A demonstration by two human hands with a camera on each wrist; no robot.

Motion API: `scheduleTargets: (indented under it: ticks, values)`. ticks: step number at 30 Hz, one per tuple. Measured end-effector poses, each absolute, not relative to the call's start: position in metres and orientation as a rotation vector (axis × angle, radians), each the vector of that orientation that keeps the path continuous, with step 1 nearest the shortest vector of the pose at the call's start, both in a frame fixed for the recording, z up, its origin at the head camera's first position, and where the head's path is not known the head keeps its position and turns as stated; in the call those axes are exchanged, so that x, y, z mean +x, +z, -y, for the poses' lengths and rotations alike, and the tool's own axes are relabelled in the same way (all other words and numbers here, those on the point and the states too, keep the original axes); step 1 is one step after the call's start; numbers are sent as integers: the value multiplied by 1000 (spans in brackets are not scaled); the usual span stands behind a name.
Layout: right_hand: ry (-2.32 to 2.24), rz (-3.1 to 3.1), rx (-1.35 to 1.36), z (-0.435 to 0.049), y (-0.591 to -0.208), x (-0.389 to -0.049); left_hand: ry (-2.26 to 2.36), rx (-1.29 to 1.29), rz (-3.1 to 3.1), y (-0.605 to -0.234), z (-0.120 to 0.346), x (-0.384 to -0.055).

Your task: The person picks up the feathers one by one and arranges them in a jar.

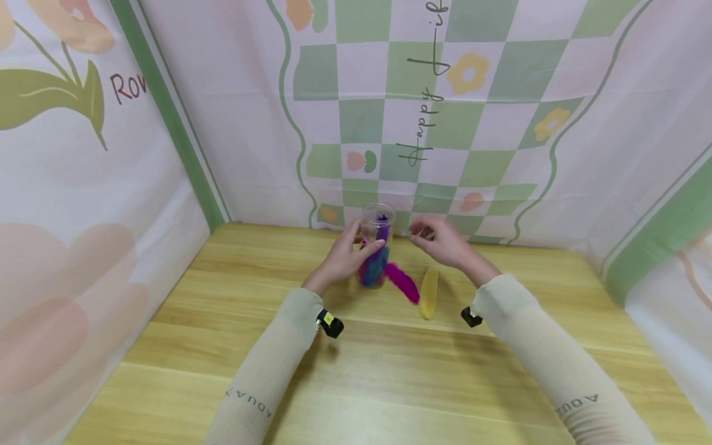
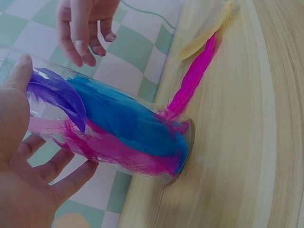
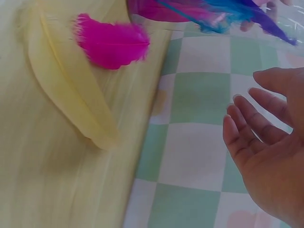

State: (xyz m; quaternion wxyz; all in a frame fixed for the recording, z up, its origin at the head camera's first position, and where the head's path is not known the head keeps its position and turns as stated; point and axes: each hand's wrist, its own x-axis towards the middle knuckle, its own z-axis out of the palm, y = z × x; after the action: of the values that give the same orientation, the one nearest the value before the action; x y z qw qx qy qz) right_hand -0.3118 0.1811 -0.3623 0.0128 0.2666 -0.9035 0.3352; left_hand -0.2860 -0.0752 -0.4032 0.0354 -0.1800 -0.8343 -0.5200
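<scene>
My left hand (image 1: pixel 348 254) grips a clear plastic cylinder (image 1: pixel 379 213), fingers and thumb curled around its side. Inside it are a purple feather (image 2: pixel 59 95), a blue feather (image 2: pixel 130 118) and pink feathers (image 2: pixel 118 149). The cylinder stands upright on the table, its top uncovered. Just right of its rim, my right hand (image 1: pixel 445 242) hovers with loosely bent fingers and holds nothing. On the table beside the cylinder's base lies a magenta feather (image 1: pixel 403 283). A yellow feather (image 1: pixel 429 292) lies to the right of that one, below my right hand.
The wooden table (image 1: pixel 378 383) ends at a hanging cloth (image 1: pixel 361 120) with green and white checks, close behind the cylinder. Another printed cloth (image 1: pixel 139 185) hangs along the left side, and one more (image 1: pixel 667 247) along the right.
</scene>
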Motion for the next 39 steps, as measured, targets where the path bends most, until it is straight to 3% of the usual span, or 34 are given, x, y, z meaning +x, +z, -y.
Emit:
scheduleTargets:
  ticks: [39]
  values:
    - [1254, 3066, 753, -173, -431, -317, -1602, -569, 2555, -405, 76, -288]
